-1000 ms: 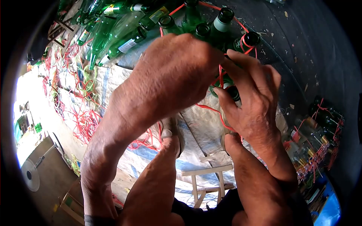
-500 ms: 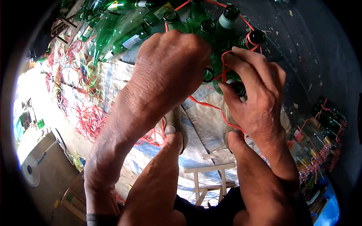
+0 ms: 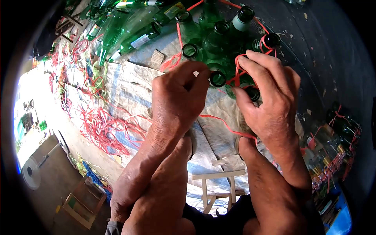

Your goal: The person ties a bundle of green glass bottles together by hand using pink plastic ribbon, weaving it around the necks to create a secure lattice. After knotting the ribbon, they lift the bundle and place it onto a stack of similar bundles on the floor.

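Several upright green bottles (image 3: pixel 211 41) stand bunched together at the top centre, with red twine (image 3: pixel 261 24) running around their necks. My left hand (image 3: pixel 178 98) is closed at the near left side of the bunch, thumb and fingers pinched; what they hold is too small to make out. My right hand (image 3: pixel 270 98) is at the near right bottles, fingers curved around a loop of the twine and pinching it. A loose red strand (image 3: pixel 223 122) trails below the bunch, between my hands.
More green bottles (image 3: pixel 113 33) lie at the upper left. Tangled red twine (image 3: pixel 103 129) is on the sheet at left. Tied bottles (image 3: pixel 340 129) stand at right, near a blue container (image 3: pixel 341 219). A wooden stool (image 3: pixel 218 175) is between my legs.
My left hand has moved down and toward me, uncovering bottle mouths and twine behind it. My right hand has stayed nearly in place at the loop.
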`<state>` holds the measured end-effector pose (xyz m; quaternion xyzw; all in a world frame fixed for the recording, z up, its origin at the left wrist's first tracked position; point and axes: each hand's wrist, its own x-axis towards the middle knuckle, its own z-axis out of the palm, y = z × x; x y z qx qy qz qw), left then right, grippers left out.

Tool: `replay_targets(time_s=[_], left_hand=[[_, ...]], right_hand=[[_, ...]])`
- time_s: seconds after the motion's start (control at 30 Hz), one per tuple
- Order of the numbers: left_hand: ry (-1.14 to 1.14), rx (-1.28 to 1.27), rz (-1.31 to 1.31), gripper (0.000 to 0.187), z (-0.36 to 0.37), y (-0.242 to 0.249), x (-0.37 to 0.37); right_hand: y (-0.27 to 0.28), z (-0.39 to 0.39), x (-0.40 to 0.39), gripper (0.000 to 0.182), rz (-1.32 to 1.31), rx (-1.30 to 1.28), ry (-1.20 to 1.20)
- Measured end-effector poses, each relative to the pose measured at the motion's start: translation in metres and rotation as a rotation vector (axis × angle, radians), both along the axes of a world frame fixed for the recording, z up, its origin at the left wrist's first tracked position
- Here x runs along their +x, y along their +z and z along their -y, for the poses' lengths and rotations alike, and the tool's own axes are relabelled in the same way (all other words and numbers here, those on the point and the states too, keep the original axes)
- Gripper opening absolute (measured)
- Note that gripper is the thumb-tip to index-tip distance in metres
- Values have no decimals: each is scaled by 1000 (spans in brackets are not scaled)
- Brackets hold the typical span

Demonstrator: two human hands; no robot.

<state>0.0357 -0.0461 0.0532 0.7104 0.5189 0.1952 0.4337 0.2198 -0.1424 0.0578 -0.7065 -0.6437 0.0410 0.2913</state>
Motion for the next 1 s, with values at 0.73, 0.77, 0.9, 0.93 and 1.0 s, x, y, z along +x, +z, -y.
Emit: replay_targets(time_s=[0.73, 0.77, 0.9, 0.93, 1.0], left_hand=[[103, -141, 353, 8, 16, -21, -13], [99, -137, 347, 8, 16, -21, -14], [100, -151, 381, 8, 17, -26, -19], [86, -162, 370, 8, 16, -26, -20], [60, -186, 344, 8, 13, -25, -23]], right_hand=[[4, -5, -3, 65, 58, -32, 21], [4, -5, -2, 65, 60, -34, 23], [2, -6, -1, 65, 49, -36, 36], [3, -6, -1, 65, 49, -39, 35], [3, -6, -2, 66, 46, -48, 33]])
